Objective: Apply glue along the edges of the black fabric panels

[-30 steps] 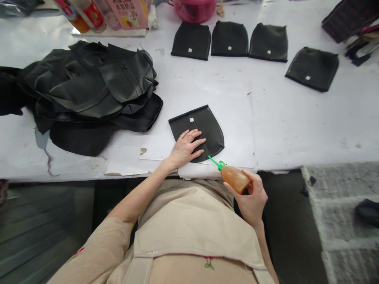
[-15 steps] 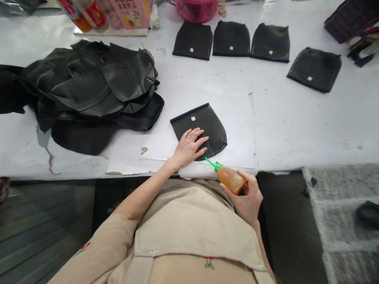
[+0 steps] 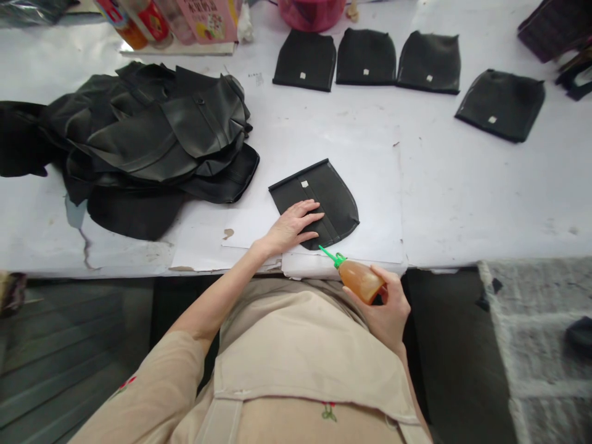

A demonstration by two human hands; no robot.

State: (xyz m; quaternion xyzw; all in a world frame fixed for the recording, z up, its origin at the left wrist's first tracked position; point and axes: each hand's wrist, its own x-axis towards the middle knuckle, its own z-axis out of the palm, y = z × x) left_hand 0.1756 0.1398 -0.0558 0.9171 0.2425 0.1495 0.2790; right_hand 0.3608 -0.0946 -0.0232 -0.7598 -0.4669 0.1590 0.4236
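Note:
A black leather-like piece [image 3: 337,200] with a small white tag lies on white paper near the table's front edge. My left hand [image 3: 296,227] rests flat on its lower left part, fingers apart, holding nothing. In my right hand [image 3: 388,305] is a squeeze bottle of amber liquid [image 3: 359,280], my fingers wrapped round its base. The bottle's green nozzle [image 3: 329,253] points up and left, its tip at the piece's lower edge. Whether the tip touches the piece I cannot tell.
A heap of black pieces [image 3: 152,135] covers the table's left side. Several similar tagged pieces [image 3: 366,55] lie across the back. Bottles [image 3: 150,21], a pink box [image 3: 210,21] and a pink container [image 3: 312,12] stand behind. Grey fabric [image 3: 531,320] is at the lower right.
My left hand has shifted slightly left on the black piece, its fingers a little closer together. The bottle in my right hand stays almost in place. The whole view has moved slightly.

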